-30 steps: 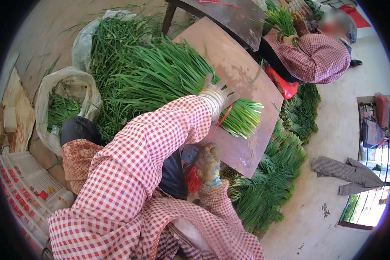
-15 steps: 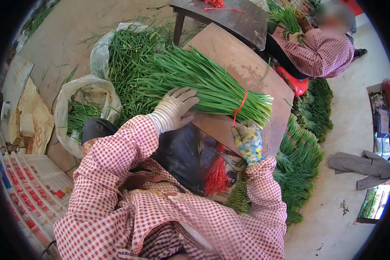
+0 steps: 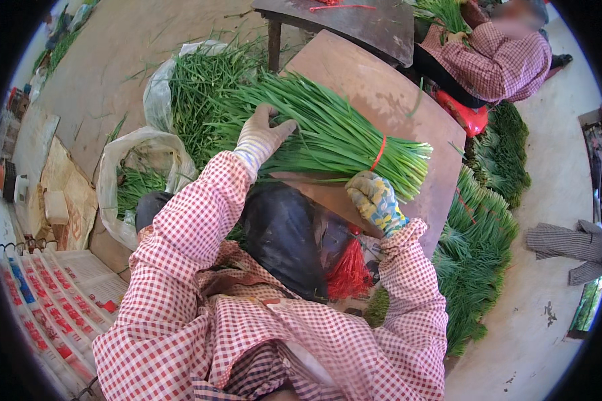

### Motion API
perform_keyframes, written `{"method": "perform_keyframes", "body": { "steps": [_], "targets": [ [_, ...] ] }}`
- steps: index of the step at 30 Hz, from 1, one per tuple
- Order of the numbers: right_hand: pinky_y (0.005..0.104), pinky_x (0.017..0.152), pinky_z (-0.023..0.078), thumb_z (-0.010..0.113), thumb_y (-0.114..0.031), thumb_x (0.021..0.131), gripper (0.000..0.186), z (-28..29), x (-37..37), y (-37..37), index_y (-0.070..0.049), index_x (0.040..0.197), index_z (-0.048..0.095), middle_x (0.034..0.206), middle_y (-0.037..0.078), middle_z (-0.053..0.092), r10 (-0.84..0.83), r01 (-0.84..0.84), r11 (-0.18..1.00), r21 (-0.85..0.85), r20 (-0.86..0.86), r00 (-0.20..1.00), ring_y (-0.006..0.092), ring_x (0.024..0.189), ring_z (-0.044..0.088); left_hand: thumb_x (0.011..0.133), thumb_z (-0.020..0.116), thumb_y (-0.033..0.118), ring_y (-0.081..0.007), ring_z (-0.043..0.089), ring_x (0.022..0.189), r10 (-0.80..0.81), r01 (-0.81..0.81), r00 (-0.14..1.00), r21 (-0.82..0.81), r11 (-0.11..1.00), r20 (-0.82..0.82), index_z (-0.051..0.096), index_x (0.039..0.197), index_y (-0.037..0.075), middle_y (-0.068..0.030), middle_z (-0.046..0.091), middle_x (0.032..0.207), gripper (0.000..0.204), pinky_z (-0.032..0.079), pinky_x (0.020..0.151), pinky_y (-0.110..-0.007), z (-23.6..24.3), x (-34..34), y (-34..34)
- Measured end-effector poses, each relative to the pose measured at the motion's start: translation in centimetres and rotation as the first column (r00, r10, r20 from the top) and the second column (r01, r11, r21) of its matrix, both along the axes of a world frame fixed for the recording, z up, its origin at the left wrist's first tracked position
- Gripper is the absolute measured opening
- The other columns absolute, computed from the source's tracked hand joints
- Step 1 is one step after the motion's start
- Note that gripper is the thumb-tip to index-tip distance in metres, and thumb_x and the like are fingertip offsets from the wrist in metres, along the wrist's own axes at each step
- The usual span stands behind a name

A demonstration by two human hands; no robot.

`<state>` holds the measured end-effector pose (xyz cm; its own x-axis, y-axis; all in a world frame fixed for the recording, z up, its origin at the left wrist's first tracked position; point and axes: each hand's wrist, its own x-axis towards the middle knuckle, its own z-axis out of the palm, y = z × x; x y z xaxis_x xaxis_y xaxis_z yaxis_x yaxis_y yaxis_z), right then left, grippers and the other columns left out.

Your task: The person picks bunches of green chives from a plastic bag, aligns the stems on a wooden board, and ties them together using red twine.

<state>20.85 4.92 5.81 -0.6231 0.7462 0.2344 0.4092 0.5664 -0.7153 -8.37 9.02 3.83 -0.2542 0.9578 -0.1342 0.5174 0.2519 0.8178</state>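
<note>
The bundle of green stalks [image 3: 334, 130] lies across the tan board [image 3: 361, 67], its pale cut ends [image 3: 419, 167] toward the right, with a red tie [image 3: 379, 154] round it near those ends. The left hand [image 3: 264, 134] sits at the near side of the leaves [image 3: 301, 100], thumb and fingers parted; the right hand [image 3: 373, 200] is curled just below the tie, and whether it pinches anything is hidden from this angle. For tidy handling, the left is best laid lightly along the leaves so none snap, while the right steadies the stalks close to the tie, keeping the ends level
</note>
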Motion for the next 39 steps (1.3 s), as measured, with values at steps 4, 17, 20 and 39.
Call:
{"method": "perform_keyframes", "body": {
  "steps": [4, 17, 20, 39],
  "targets": [
    [0.0403, 0.072, 0.05, 0.062, -0.005, 0.083, 0.007, -0.3, 0.0, 0.0, -0.004, 0.09, 0.063, 0.088, 0.015, 0.062, -0.014, 0.014, 1.0, 0.012, 0.029, 0.999, 0.0356, 0.081, 0.061, 0.089, 0.065, 0.029, -0.0269, 0.066, 0.096, -0.092, 0.07, 0.976, -0.115, 0.991, -0.199, 0.066, 0.108, 0.011, -0.0134, 0.069, 0.106, 0.026, 0.05, 0.086, -0.04, 0.9, -1.3, 2.2],
    [0.0329, 0.074, 0.052, 0.059, -0.03, 0.096, 0.028, 3.3, 2.0, 4.0, -0.003, 0.089, 0.063, 0.082, 0.008, 0.064, -0.275, 0.003, 0.695, -0.719, -0.261, 0.925, 0.0186, 0.081, 0.061, 0.085, 0.066, 0.019, -0.0232, 0.064, 0.103, 0.231, -0.205, 0.873, 0.108, 0.973, -0.43, 0.061, 0.125, 0.01, -0.0142, 0.067, 0.112, 0.041, 0.049, 0.091, -0.034, 0.6, -25.8, -6.9],
    [0.039, 0.069, 0.055, 0.055, -0.03, 0.096, 0.03, 7.4, 1.1, 6.8, -0.006, 0.079, 0.056, 0.072, 0.008, 0.06, -0.62, -0.037, 0.475, -0.879, -0.363, 0.696, 0.0246, 0.071, 0.062, 0.086, 0.066, 0.012, -0.0204, 0.063, 0.102, 0.125, -0.12, 0.984, 0.045, 0.992, -0.124, 0.059, 0.126, 0.008, -0.0111, 0.066, 0.113, 0.042, 0.049, 0.09, -0.031, -2.4, -27.9, -9.5],
    [0.0389, 0.096, 0.046, 0.06, -0.054, 0.088, 0.065, -0.1, 6.9, 6.6, -0.004, 0.129, 0.057, 0.123, 0.016, 0.062, 0.098, 0.229, 0.784, -0.576, 0.48, 0.872, 0.0298, 0.116, 0.058, 0.085, 0.069, 0.035, -0.0287, 0.045, 0.125, 0.162, 0.562, 0.288, -0.303, 0.769, 0.944, 0.05, 0.131, 0.011, -0.0096, 0.052, 0.127, 0.055, 0.039, 0.103, -0.041, 0.1, 13.7, -13.4]
  ]
}}
